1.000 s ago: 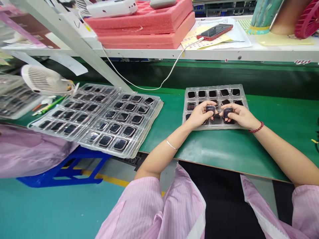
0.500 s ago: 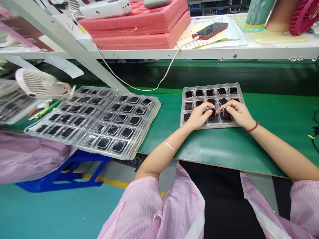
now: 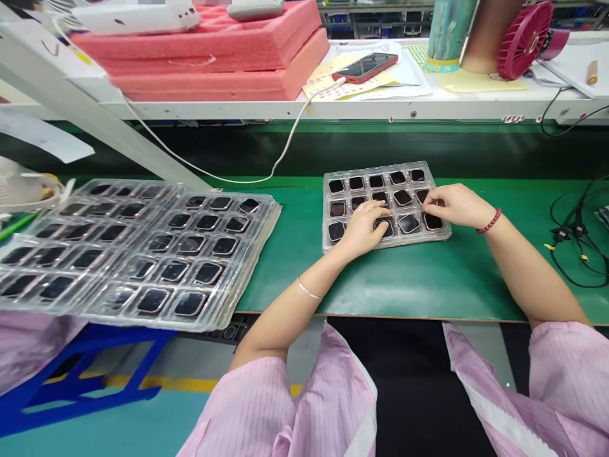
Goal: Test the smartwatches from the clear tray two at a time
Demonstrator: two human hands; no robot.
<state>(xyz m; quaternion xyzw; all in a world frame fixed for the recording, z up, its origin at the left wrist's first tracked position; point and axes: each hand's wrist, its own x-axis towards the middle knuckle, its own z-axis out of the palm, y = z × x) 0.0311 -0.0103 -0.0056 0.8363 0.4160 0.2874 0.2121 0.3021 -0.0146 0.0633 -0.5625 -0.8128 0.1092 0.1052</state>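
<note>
Far left: fan (image 3: pixel 23 189), blurred. Left, near edge: tray stack (image 3: pixel 143 251) of dark square parts, overhanging the green bench (image 3: pixel 428 279). Far shelf: pink foam (image 3: pixel 214 54), phone (image 3: pixel 365 66) on a white cable (image 3: pixel 266 171), red fan (image 3: pixel 523 38). Centre: clear tray (image 3: pixel 333 244) of dark parts on the bench. Left hand (image 3: pixel 364 228) lies over its near row, fingers curled onto a part (image 3: pixel 384 225); grip likely a light pinch, not clear. Right hand (image 3: pixel 454 204) at the tray's right edge, fingertips pressed down on a part (image 3: pixel 432 221).
</note>
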